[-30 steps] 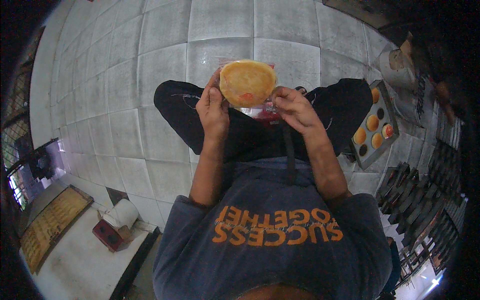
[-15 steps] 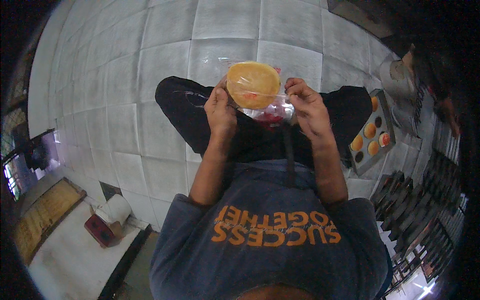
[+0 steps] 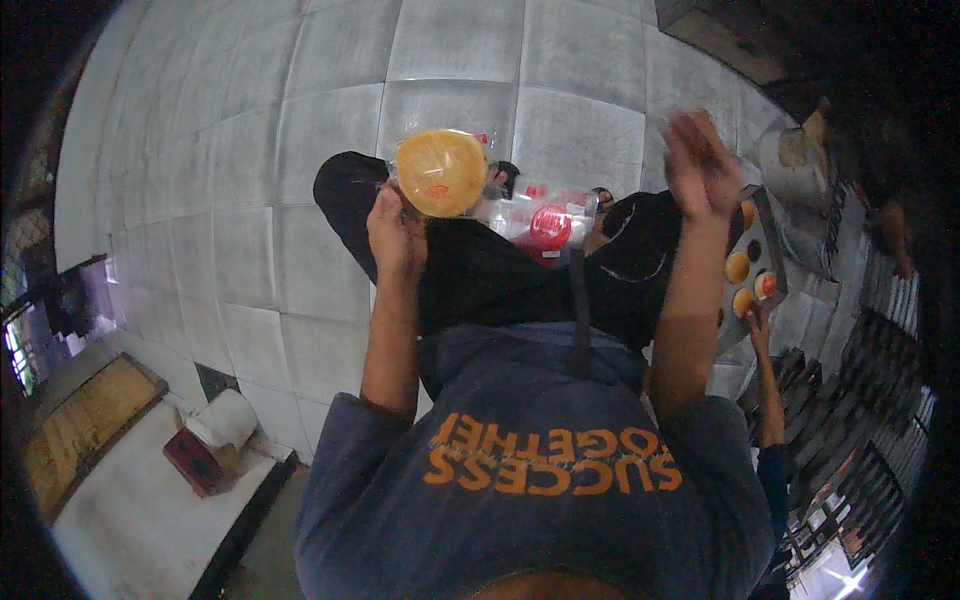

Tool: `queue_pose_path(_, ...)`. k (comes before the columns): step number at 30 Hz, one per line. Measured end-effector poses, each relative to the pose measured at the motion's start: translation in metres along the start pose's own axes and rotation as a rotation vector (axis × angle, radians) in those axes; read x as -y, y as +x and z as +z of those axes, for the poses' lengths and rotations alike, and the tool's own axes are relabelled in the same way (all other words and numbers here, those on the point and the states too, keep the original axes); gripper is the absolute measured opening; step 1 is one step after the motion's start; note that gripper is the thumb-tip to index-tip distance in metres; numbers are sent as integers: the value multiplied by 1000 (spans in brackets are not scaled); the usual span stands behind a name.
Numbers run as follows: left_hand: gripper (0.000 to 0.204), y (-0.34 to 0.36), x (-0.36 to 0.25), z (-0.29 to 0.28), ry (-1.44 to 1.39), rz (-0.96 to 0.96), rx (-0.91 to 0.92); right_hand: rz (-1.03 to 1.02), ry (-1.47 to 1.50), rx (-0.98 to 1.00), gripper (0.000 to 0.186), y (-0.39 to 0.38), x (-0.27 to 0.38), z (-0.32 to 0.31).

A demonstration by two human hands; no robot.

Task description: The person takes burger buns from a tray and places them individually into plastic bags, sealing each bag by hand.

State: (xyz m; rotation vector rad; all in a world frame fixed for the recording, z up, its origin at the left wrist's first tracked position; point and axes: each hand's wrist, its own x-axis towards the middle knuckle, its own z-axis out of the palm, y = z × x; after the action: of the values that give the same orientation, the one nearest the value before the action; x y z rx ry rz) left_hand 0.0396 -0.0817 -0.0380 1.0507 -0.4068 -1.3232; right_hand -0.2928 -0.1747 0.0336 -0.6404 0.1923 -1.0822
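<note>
My left hand (image 3: 398,235) is closed on the lower left edge of a clear plastic bag with a large round golden bun (image 3: 441,172) inside. The bagged bun is held up over my left knee. Off to the right, above my right knee, my right hand (image 3: 702,165) is raised and blurred by motion; its fingers look stretched out, with nothing seen in them. Between my legs lies a stack of flat clear plastic bags (image 3: 550,228) with red print.
By my right knee, a dark baking tray (image 3: 775,225) carries several small round buns (image 3: 738,267). Another person's hand (image 3: 757,322) reaches in to it from the lower right. Pale square tiles (image 3: 450,40) spread ahead. A white roll (image 3: 225,418) stands at the lower left.
The bagged bun has moved left in my left hand. My right hand has let go of the bag and swung up to the right. Another person's arm has come in at the tray.
</note>
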Motion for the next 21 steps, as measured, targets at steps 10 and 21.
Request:
queue_pose_path(10, 41, -16, 13, 31, -32, -1, 122, 124, -1087, -292, 68, -4, -124, 39)
queue_pose_path(21, 34, -23, 41, 95, 233, -90, 285, -6, -337, -629, 37, -52, -98, 38)
